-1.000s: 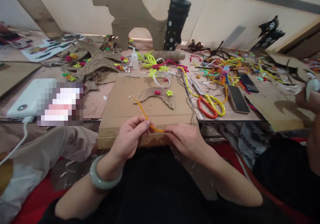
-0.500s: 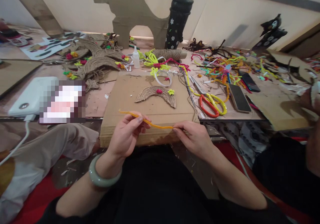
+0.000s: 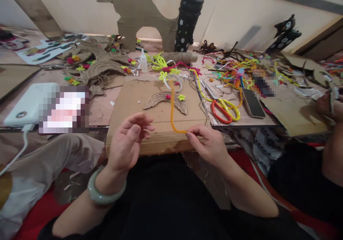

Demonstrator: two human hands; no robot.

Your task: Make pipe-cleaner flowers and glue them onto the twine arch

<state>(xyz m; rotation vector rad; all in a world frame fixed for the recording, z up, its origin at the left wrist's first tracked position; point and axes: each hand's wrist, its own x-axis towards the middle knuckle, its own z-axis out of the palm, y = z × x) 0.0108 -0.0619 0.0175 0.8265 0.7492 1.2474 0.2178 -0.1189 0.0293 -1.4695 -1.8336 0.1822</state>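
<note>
My right hand (image 3: 208, 144) pinches one end of an orange pipe cleaner (image 3: 172, 110), which curves up and stands over the cardboard board (image 3: 134, 100) on my lap. My left hand (image 3: 128, 142) hovers just left of it with fingers loosely curled and apart, holding nothing; a pale green bangle sits on that wrist. On the board lies a curved jute-rope arch (image 3: 163, 100) with small pink and yellow flowers.
Red and yellow scissors (image 3: 224, 110), a phone (image 3: 252, 103), a glue bottle (image 3: 144, 62) and heaps of coloured pipe cleaners (image 3: 235, 72) cover the table. More jute pieces lie at the back left. Another person's hand (image 3: 329, 104) works at the right edge; a leg lies at left.
My left hand has let go of the orange pipe cleaner and opened. The freed end has swung up, so the strand now stands from my right hand's pinch.
</note>
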